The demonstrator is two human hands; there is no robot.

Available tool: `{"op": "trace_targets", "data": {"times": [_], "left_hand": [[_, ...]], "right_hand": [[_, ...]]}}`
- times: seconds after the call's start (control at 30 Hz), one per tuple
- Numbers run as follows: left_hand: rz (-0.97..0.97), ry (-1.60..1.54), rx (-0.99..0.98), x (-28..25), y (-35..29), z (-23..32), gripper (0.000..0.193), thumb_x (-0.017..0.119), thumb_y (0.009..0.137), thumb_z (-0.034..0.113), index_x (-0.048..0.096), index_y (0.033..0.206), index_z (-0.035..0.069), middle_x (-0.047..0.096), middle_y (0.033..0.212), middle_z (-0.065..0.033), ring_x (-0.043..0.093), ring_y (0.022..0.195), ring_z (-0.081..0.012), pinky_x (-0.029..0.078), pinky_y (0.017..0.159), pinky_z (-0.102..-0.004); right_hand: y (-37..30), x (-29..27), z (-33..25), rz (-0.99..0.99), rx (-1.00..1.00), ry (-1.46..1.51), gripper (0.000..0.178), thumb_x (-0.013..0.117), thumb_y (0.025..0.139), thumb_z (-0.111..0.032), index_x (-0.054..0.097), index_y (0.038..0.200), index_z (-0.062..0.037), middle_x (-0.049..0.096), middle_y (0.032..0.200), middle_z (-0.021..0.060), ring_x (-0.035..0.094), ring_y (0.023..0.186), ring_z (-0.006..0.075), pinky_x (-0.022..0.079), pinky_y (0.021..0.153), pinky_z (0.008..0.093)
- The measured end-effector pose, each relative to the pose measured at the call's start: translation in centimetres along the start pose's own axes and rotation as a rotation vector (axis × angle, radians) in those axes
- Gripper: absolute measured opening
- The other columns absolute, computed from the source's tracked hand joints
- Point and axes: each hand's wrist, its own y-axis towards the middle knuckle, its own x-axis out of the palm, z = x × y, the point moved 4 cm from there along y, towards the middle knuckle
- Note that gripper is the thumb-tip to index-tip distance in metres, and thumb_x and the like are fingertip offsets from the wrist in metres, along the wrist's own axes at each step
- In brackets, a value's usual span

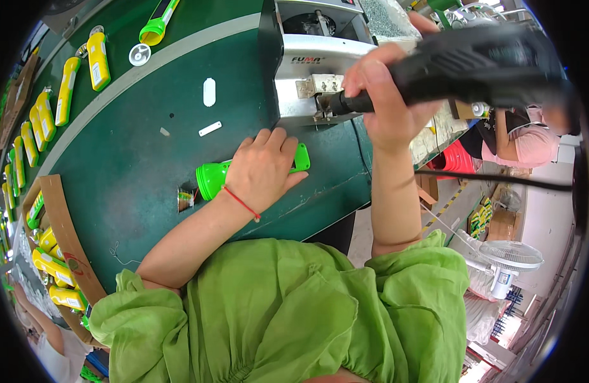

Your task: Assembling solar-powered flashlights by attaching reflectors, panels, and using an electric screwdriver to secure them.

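Note:
My left hand (257, 167) lies over a bright green plastic flashlight housing (211, 180), its fingers curled around the handle and pressing it to the green tabletop. A small metallic part (186, 200) on thin wires sits beside the housing's wide round end. My right hand (393, 105) grips a black electric screwdriver (479, 67), held almost level and slightly blurred. The driver's tip meets the front outlet of a silver screw feeder (294, 73); whether a screw is on it, I cannot tell.
A white oblong plate (209, 92) and a narrow white strip (210, 129) lie beyond my left hand. Yellow-and-green flashlights (98, 62) line the far left, near a cardboard box (64, 223) of more. The screwdriver's cable (492, 179) crosses at right; another person (518, 140) sits beyond.

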Motion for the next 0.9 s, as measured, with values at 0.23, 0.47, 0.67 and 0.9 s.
{"op": "trace_targets", "data": {"times": [0.23, 0.47, 0.67, 0.9], "left_hand": [[0.008, 0.013, 0.018, 0.4, 0.1, -0.3, 0.047, 0.080, 0.069, 0.035, 0.063, 0.103, 0.007, 0.054, 0.093, -0.0054, 0.058, 0.089, -0.0231, 0.050, 0.073, -0.0361], [0.021, 0.013, 0.014, 0.8, 0.5, -0.9, 0.045, 0.080, 0.069, 0.034, 0.063, 0.101, 0.007, 0.055, 0.093, -0.0057, 0.058, 0.090, -0.0234, 0.051, 0.074, -0.0366], [0.024, -0.014, 0.002, 0.9, 0.4, -1.0, 0.042, 0.079, 0.069, 0.030, 0.063, 0.100, 0.007, 0.055, 0.092, -0.0052, 0.059, 0.089, -0.0234, 0.052, 0.072, -0.0368], [0.079, -0.017, 0.023, 0.9, -0.2, -0.4, 0.043, 0.083, 0.063, 0.032, 0.061, 0.088, 0.005, 0.054, 0.091, -0.0070, 0.058, 0.089, -0.0227, 0.050, 0.070, -0.0364]], "right_hand": [[-3.5, -0.8, 0.0, 0.187, 0.125, 0.267, 0.050, 0.063, 0.078, 0.007, 0.044, 0.125, 0.0068, 0.060, 0.066, 0.0073, 0.057, 0.052, 0.0134, 0.048, 0.052, 0.0264], [-8.8, -0.2, -1.2, 0.234, 0.041, 0.006, 0.069, 0.067, 0.079, -0.002, 0.025, 0.132, 0.0088, 0.062, 0.071, 0.0067, 0.057, 0.061, 0.0112, 0.048, 0.065, 0.0227], [-9.5, 0.5, -0.1, 0.046, 0.046, -0.210, 0.077, 0.060, 0.085, -0.006, 0.010, 0.143, -0.0013, 0.054, 0.071, 0.0118, 0.055, 0.054, 0.0190, 0.052, 0.057, 0.0352], [-11.5, 1.6, -0.2, -0.109, 0.076, -0.301, 0.058, 0.061, 0.084, 0.002, 0.022, 0.126, -0.0044, 0.055, 0.076, 0.0130, 0.056, 0.058, 0.0194, 0.054, 0.061, 0.0356]]}}
